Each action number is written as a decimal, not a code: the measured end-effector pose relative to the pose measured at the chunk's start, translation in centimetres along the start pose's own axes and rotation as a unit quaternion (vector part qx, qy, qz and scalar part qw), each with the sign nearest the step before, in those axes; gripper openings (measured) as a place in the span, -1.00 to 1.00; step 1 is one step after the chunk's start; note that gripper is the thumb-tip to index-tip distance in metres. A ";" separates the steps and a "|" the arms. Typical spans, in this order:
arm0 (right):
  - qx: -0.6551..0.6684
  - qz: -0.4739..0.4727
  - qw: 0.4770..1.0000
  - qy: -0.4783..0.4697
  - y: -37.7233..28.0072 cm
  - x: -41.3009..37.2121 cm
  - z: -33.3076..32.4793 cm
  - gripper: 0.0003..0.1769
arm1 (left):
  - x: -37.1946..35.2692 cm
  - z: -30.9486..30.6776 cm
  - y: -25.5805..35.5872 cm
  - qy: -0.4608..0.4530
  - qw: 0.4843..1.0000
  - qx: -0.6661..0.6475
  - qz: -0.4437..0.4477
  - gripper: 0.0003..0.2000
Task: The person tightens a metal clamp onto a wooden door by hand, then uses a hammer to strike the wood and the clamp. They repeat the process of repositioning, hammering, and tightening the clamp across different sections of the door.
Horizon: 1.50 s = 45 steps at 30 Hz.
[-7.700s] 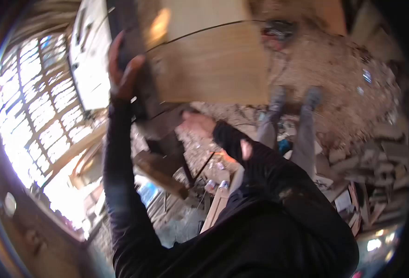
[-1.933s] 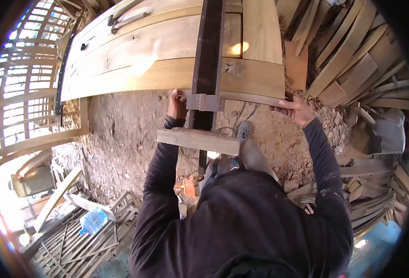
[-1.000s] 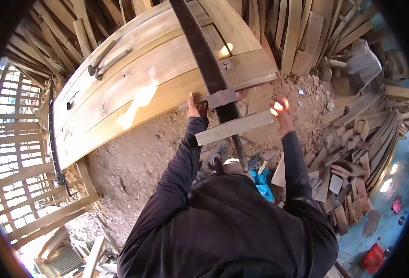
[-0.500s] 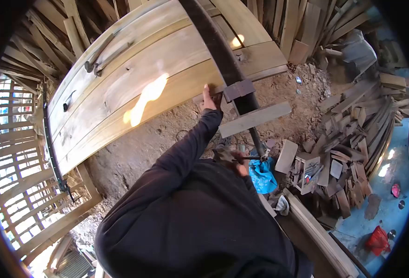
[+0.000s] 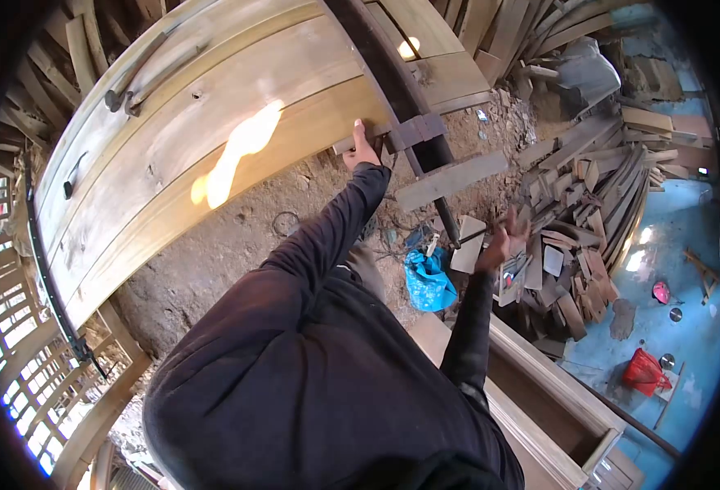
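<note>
Grips a narrow wooden strip [image 5: 344, 146] at the near edge of a planked panel [image 5: 278, 77] with the left hand [image 5: 365, 153], pointing the thumb far over the edge and curling the other fingers low, partly out of sight. Likely serves to stop the strip slipping, just left of a dark metal bar [image 5: 376, 57] running far to near across the panel. Appears to set the strip between panel edge and the bar's metal block [image 5: 419, 131], probably to spread pressure and spare the wood from dents.

Seen nearer along the bar: a pale crosspiece [image 5: 451, 181], then a screw [image 5: 446, 220] with a thin rod [image 5: 473, 236] as its handle. Holds the right hand [image 5: 503, 242] just beside the rod's right end, with loosely spread fingers, seemingly grasping nothing; cannot tell whether touching the rod. Looks placed there to have the rod within reach.

Laid side by side on the panel's far left: 2 long-handled tools [image 5: 140, 67], apparently parked clear of the bar. Left on the ground near the screw: 1 blue bag [image 5: 429, 282]. Heaped to the right: scrap wood [image 5: 572, 286]. Set at near right: 1 long open wooden box [image 5: 568, 388].
</note>
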State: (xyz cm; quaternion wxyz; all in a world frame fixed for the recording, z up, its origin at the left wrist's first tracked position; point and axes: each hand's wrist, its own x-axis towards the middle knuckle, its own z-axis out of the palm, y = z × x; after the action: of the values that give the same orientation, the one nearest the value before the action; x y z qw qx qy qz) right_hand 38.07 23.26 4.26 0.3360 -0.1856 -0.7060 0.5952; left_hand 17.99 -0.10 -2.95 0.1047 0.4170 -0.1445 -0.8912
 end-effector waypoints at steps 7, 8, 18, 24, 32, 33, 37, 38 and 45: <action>-0.054 0.231 0.908 -0.345 14.9 -13.7 -2.0 -0.46 | -0.4 1.0 0.0 0.014 0.999 -0.026 0.023 -0.63; 0.095 0.314 0.907 -0.265 10.9 -17.4 -0.2 -0.37 | -0.3 0.4 -0.2 0.026 0.999 -0.020 0.025 -0.64; -0.311 -0.082 0.939 -0.125 3.0 1.2 -2.7 -0.18 | 1.0 -0.5 -0.5 0.003 1.000 0.000 0.003 -0.49; -0.128 0.110 0.944 -0.283 14.0 -9.8 -3.1 -0.49 | -1.2 0.4 0.4 -0.022 1.000 -0.019 0.011 -0.49; 0.136 0.093 0.984 -0.069 -8.2 -15.3 2.8 0.06 | 1.1 -0.9 -0.8 0.003 1.000 -0.007 -0.018 -0.55; 0.085 0.015 0.994 -0.061 -9.2 -13.5 3.2 0.01 | 1.5 -1.2 -0.8 -0.029 0.999 -0.014 -0.017 -0.51; -0.296 -0.140 0.940 -0.093 -7.2 -4.6 2.7 -0.17 | -0.4 0.2 -0.5 0.039 0.999 0.006 0.016 -0.55; -0.353 -0.168 0.916 -0.090 -6.7 -2.8 2.9 -0.18 | -0.3 0.2 -0.3 0.028 0.999 0.011 0.010 -0.56; -0.004 0.185 0.973 -0.141 13.4 -5.6 -3.3 -0.21 | -0.3 0.0 -0.2 0.002 1.000 0.024 0.004 -0.64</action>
State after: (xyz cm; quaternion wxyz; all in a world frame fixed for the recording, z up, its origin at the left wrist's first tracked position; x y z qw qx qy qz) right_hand 42.49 24.87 -9.90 0.1165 -0.2286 -0.7018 0.6646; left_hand 18.19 0.15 -2.77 0.0983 0.4207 -0.1672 -0.8862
